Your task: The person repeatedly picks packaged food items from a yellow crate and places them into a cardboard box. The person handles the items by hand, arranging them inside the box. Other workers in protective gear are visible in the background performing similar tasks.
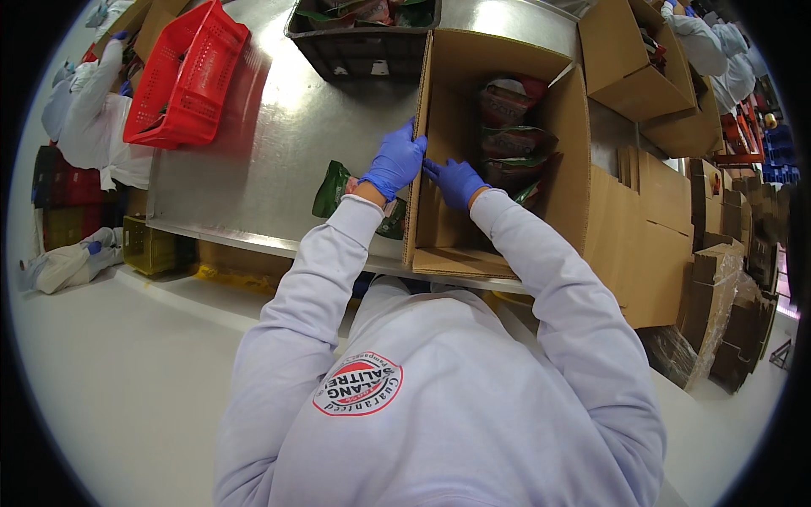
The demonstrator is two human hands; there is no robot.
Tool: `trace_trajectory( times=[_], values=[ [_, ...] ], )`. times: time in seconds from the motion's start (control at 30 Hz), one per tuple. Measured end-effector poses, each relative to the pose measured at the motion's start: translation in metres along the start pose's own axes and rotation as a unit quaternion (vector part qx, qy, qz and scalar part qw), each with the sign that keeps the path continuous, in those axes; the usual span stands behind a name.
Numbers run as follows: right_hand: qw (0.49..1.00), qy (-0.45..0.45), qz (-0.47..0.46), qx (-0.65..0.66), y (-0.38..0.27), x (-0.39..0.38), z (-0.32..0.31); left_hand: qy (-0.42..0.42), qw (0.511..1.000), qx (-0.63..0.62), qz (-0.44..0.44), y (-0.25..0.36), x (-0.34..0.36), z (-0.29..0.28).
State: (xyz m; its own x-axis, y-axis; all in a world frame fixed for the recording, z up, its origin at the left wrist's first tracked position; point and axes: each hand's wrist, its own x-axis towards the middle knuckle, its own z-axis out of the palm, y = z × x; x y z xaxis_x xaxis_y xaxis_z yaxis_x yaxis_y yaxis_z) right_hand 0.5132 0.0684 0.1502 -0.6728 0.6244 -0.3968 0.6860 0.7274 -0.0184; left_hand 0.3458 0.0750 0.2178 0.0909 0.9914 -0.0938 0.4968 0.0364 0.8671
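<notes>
An upright cardboard box (541,57) stands open-topped in front of me, with several red-and-green pouches (513,144) lined up along its right side. My left hand (395,160), in a blue glove, is at the box's left wall from outside, its fingers on the wall's edge. Inside the box, my gloved right hand (456,182) points its outstretched fingers at the same wall, close to the left hand; I see nothing held in it. A green pouch (331,189) lies on the metal table beside my left wrist, with more packaging partly hidden under that forearm.
Behind the box sits a black crate (359,51) of pouches. A red basket (190,80) rests at the table's left end, near a person in white (89,118). More open boxes (629,63) and flattened cardboard (634,237) are at the right. The metal table (287,135) extends left.
</notes>
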Motion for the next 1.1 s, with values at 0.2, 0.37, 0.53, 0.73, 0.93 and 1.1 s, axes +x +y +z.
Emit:
trace_trajectory(
  times=[0.2,0.37,0.53,0.73,0.93,1.1],
  values=[
    [0.996,-0.076,0.039,-0.009,-0.009,0.013,-0.015,-0.041,0.999,-0.029,-0.018,-0.002,0.003,-0.011],
    [0.995,-0.036,0.049,-0.073,-0.006,0.009,-0.048,-0.025,0.999,0.012,0.026,-0.012,0.007,-0.004],
    [0.977,0.042,0.126,-0.166,0.034,-0.04,-0.013,-0.066,0.997,-0.038,0.024,-0.003,0.008,-0.008],
    [0.967,0.066,0.236,-0.064,0.029,-0.053,-0.012,-0.069,0.997,-0.017,0.038,-0.001,0.007,-0.007],
    [0.968,-0.022,0.183,-0.17,0.036,-0.04,-0.038,-0.059,0.997,-0.007,0.053,0.0,0.009,0.001],
    [0.946,0.008,0.224,-0.234,0.077,-0.013,-0.052,-0.058,0.997,-0.007,0.057,0.021,0.005,0.0]
  ],
)
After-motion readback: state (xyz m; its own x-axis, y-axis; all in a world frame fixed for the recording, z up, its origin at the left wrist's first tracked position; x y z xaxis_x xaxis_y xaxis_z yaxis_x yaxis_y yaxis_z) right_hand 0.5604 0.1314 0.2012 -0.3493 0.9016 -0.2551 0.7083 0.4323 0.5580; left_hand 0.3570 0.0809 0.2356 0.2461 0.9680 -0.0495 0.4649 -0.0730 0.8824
